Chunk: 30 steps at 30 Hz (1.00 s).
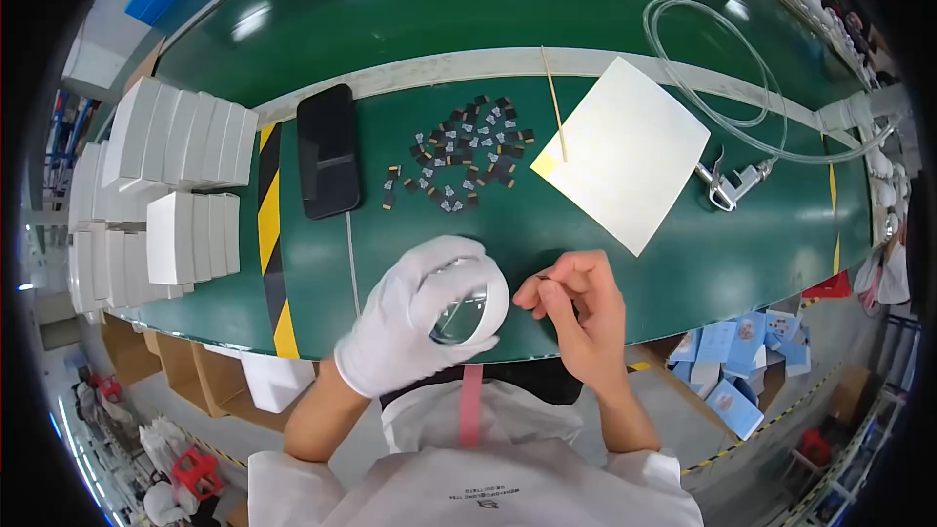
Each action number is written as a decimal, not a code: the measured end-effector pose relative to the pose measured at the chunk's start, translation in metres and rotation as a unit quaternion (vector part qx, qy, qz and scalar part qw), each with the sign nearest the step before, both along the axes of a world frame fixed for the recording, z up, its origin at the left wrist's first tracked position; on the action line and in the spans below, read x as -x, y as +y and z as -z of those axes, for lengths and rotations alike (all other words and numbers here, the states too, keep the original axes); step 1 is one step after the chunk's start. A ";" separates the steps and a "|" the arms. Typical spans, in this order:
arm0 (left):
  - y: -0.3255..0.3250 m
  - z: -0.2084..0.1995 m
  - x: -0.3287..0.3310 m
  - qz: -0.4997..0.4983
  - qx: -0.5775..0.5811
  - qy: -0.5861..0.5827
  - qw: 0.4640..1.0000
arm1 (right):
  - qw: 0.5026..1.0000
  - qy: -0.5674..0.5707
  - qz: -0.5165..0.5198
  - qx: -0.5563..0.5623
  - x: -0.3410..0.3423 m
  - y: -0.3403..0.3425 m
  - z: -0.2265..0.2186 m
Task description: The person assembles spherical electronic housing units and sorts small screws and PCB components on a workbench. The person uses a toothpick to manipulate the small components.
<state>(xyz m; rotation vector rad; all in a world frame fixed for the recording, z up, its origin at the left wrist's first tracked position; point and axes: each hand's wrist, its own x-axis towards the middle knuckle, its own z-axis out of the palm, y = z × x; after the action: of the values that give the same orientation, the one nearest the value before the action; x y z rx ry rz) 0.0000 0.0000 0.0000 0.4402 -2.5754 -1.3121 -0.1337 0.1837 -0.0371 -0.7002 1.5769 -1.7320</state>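
My left hand (400, 317), in a white glove, is wrapped round a round white-rimmed piece with a glossy, see-through face (465, 317). It is held just above the near edge of the green work surface (429, 234). Close to its right side is my bare right hand (589, 317), apart from the round piece. Thumb and forefinger there are pinched together, and whatever they may hold is too small to make out. Beyond both hands lies a loose scatter of small black and grey parts (468, 141).
A black phone (328, 151) lies left of the parts. White boxes (181, 137) are stacked at far left. Rightward are a thin wooden stick (553, 102), a pale sheet (634, 156) and a metal air gun (727, 187) on a clear hose (673, 59). Blue-and-white cartons (742, 351) stand below right.
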 end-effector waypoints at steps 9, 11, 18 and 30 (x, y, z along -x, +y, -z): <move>-0.012 -0.001 -0.003 0.130 0.042 0.058 0.989 | 0.999 0.045 -0.018 -0.018 0.002 0.003 0.000; -0.013 -0.013 -0.003 0.116 -0.030 -0.024 0.992 | 0.996 0.080 -0.025 -0.022 0.002 0.001 0.002; 0.020 -0.030 -0.002 -0.060 0.134 -0.120 0.982 | 0.994 0.103 -0.006 -0.017 0.001 -0.002 0.005; 0.004 -0.029 0.006 0.054 0.188 -0.045 0.980 | 0.992 0.126 0.008 -0.021 0.004 0.000 0.006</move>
<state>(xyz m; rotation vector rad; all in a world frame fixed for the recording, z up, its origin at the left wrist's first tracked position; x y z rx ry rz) -0.0063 0.0044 0.0287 0.2957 -2.8703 -0.8164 -0.1379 0.1837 -0.0432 -0.9157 1.7874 -1.6681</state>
